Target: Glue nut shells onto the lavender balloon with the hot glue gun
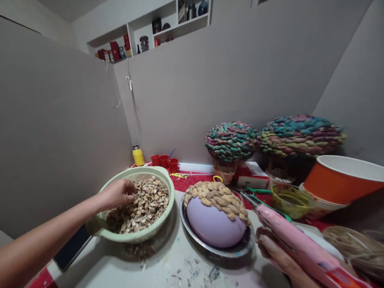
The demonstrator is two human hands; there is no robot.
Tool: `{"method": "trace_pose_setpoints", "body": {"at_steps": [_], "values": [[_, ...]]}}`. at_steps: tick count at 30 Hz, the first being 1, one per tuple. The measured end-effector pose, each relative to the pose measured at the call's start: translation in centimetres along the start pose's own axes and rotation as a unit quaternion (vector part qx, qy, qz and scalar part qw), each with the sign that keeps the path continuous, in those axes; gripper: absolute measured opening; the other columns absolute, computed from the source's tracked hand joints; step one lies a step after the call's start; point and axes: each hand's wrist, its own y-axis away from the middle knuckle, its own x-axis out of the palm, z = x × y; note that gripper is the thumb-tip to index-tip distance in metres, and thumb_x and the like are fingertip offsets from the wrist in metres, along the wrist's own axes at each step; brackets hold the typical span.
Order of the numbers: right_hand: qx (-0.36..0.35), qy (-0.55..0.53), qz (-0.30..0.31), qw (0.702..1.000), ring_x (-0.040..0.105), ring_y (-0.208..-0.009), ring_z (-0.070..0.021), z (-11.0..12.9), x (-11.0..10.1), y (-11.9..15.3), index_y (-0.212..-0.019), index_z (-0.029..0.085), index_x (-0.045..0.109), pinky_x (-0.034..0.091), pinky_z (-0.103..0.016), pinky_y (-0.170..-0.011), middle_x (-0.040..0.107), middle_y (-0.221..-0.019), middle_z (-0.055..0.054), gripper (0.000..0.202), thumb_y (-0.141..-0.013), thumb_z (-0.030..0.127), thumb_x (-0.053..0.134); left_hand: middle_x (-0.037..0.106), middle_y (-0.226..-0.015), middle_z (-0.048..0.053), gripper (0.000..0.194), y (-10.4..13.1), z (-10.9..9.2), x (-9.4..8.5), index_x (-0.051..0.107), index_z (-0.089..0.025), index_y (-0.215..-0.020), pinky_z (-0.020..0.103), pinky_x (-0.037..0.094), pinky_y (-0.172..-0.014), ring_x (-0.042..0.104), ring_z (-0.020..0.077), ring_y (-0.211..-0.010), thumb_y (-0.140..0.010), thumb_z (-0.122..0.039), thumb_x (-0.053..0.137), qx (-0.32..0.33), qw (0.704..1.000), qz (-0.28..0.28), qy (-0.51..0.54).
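My left hand (118,194) is over the pale green colander (171,192), its fingers curled down at the heap of peanut shells (144,212). Whatever is between those fingertips is hidden. A pink hot glue gun (294,240) is gripped in my right hand (276,250), its nozzle directed away from me. Between the hands a smooth lilac dome (214,224), like a balloon or bowl, rests in a round metal dish (198,250). Overlapping peanut shells (219,196) cover its upper and far side, while the near side is bare lilac.
Behind stand two shell-covered, multicoloured domes (232,140) on cups. Three red cups (164,161) and a yellow bottle (138,156) line the back left. On the right are an orange paper bucket (339,180), a yellow transparent bowl (289,202) and green-handled pliers (258,191). A dark flat device (72,248) lies left.
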Motion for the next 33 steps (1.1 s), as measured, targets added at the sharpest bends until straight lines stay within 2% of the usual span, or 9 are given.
{"method": "trace_pose_setpoints", "body": {"at_steps": [3, 6, 11, 17, 21, 24, 28, 33], "values": [[0.015, 0.012, 0.023, 1.000, 0.058, -0.116, -0.0290, 0.1, -0.2, -0.2, -0.132, 0.041, 0.054, 0.061, -0.028, -0.082, 0.063, -0.125, 0.001, 0.053, -0.081, 0.035, 0.065, 0.068, -0.067, 0.002, 0.020, -0.5, 0.8, 1.0, 0.070, -0.016, -0.078, 0.025, 0.037, -0.056, 0.057, 0.0177, -0.062, -0.061, -0.024, 0.063, -0.012, 1.000, 0.024, 0.005], [0.022, 0.021, 0.050, 0.998, 0.050, -0.125, -0.0291, 0.0, -0.5, -0.3, -0.134, 0.040, 0.052, 0.058, -0.030, -0.090, 0.062, -0.128, 0.001, 0.055, -0.080, 0.035, 0.064, 0.067, -0.070, 0.001, 0.020, -0.6, 1.0, 1.9, 0.070, -0.018, -0.078, 0.025, 0.037, -0.059, 0.056, 0.0169, -0.065, -0.059, -0.020, 0.064, -0.016, 0.999, 0.038, 0.033], [0.020, 0.019, 0.066, 0.997, 0.046, -0.129, -0.0280, -0.2, -0.6, 0.1, -0.136, 0.039, 0.050, 0.053, -0.030, -0.098, 0.062, -0.128, 0.002, 0.057, -0.080, 0.036, 0.062, 0.063, -0.066, -0.001, 0.020, -0.6, 1.3, 1.4, 0.069, -0.017, -0.082, 0.025, 0.039, -0.061, 0.054, 0.0156, -0.064, -0.063, -0.023, 0.068, -0.022, 0.987, 0.065, 0.148], [0.007, 0.018, 0.070, 0.997, 0.049, -0.126, -0.0275, -0.5, -0.6, 0.0, -0.135, 0.037, 0.052, 0.054, -0.029, -0.095, 0.064, -0.125, 0.002, 0.056, -0.080, 0.037, 0.061, 0.068, -0.075, 0.003, 0.027, 0.1, 1.6, -0.4, 0.065, -0.018, -0.091, 0.029, 0.046, -0.065, 0.060, 0.0151, -0.066, -0.069, -0.032, 0.072, -0.049, 0.935, 0.086, 0.341], [-0.001, 0.019, 0.076, 0.997, 0.049, -0.126, -0.0285, -0.1, -0.6, -0.1, -0.132, 0.035, 0.055, 0.053, -0.030, -0.097, 0.060, -0.131, 0.003, 0.055, -0.079, 0.041, 0.061, 0.069, -0.075, 0.004, 0.028, 0.9, 1.3, -0.5, 0.066, -0.018, -0.092, 0.032, 0.049, -0.073, 0.063, 0.0160, -0.071, -0.069, -0.032, 0.075, -0.053, 0.898, 0.091, 0.427], [-0.005, 0.019, 0.081, 0.997, 0.047, -0.128, -0.0282, 0.5, -0.6, -0.1, -0.135, 0.035, 0.052, 0.052, -0.030, -0.098, 0.058, -0.132, 0.004, 0.058, -0.078, 0.041, 0.063, 0.068, -0.074, 0.003, 0.032, 1.4, 0.7, -0.4, 0.066, -0.018, -0.093, 0.032, 0.049, -0.073, 0.062, 0.0146, -0.069, -0.067, -0.032, 0.078, -0.054, 0.884, 0.092, 0.455], [-0.005, -0.002, 0.100, 0.995, 0.052, -0.123, -0.0298, 0.8, -0.9, 0.0, -0.130, 0.035, 0.058, 0.057, -0.029, -0.092, 0.061, -0.128, 0.002, 0.051, -0.079, 0.039, 0.063, 0.068, -0.075, 0.001, 0.034, 1.6, 0.5, -0.3, 0.067, -0.018, -0.094, 0.032, 0.049, -0.073, 0.062, 0.0145, -0.069, -0.065, -0.031, 0.079, -0.060, 0.887, 0.091, 0.449], [-0.006, -0.041, 0.079, 0.996, 0.055, -0.120, -0.0316, 0.2, -0.7, 0.1, -0.125, 0.039, 0.060, 0.060, -0.032, -0.087, 0.057, -0.133, 0.004, 0.049, -0.077, 0.040, 0.066, 0.062, -0.059, -0.003, 0.020, 0.8, 1.2, -0.4, 0.068, -0.014, -0.073, 0.025, 0.043, -0.060, 0.052, 0.0106, -0.056, -0.059, -0.021, 0.082, -0.062, 0.912, 0.055, 0.401]]}}
